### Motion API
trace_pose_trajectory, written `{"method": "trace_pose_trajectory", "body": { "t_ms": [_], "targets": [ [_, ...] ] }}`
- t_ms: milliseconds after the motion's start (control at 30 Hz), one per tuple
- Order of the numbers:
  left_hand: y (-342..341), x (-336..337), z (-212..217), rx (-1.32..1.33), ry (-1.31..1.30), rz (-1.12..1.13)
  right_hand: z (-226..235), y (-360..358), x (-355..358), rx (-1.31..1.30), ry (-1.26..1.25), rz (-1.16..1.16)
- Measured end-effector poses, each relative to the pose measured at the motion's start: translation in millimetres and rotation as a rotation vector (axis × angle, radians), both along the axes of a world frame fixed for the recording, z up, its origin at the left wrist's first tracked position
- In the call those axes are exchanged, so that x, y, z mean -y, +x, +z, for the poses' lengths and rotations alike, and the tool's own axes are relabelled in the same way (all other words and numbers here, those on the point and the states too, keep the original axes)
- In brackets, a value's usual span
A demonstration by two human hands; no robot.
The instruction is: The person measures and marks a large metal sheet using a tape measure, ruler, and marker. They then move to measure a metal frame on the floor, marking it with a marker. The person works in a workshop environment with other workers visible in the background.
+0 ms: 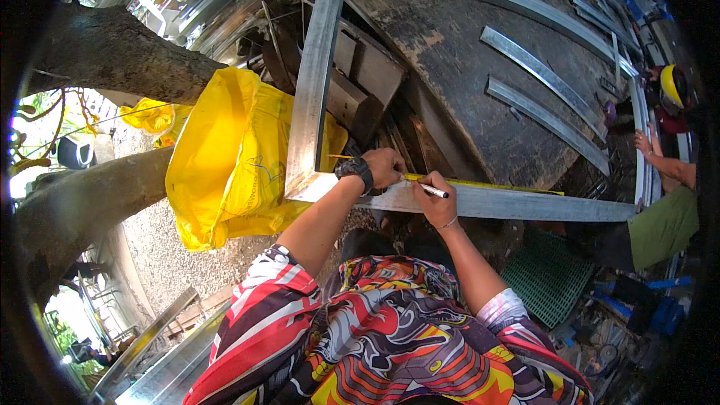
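Observation:
A large frame of square metal tube lies in front of me, its near bar (517, 202) running left to right. Along that bar stretches a yellow tape measure blade (495, 185). My left hand (384, 168), with a black watch on the wrist, is closed over the blade and presses it to the bar near the frame's left corner. Just to its right, my right hand (435, 201) grips a white marker (433, 190) with a black end. The marker's tip is by the tape, mostly hidden by the fingers.
A yellow sack (232, 157) stands left of the frame, beside thick tree limbs (120, 52). Loose metal channels (544, 79) lie on a dark board (435, 37). At right are another person's hand (643, 144) and a person in a yellow helmet (673, 86). A green grate (551, 274) lies lower right.

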State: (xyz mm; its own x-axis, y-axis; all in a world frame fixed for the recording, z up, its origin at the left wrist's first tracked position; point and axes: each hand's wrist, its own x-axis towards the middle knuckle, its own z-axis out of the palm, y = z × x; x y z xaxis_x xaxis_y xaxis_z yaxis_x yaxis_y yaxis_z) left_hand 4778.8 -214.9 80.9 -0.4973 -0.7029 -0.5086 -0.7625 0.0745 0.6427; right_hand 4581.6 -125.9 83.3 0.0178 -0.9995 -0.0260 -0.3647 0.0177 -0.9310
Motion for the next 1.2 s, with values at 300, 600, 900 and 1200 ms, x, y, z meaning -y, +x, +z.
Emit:
{"method": "trace_pose_trajectory", "body": {
  "t_ms": [300, 600, 900, 1200],
  "targets": [
    [1, 9, 13, 0.017, 0.051, -0.038, -9, 0, 6, 0.030, 0.023, 0.005],
    [7, -10, -3, -0.123, -0.298, 0.009, -1, -33, -24, 0.396, 0.330, -0.061],
    [33, -64, 86, -0.245, 0.012, 0.285, 50, -19, -83, 0.819, 0.917, 0.124],
    [-14, -119, 110, 0.002, -0.363, 0.239, 25, 12, -89, 1.400, 1.205, 0.428]
  ]
}}
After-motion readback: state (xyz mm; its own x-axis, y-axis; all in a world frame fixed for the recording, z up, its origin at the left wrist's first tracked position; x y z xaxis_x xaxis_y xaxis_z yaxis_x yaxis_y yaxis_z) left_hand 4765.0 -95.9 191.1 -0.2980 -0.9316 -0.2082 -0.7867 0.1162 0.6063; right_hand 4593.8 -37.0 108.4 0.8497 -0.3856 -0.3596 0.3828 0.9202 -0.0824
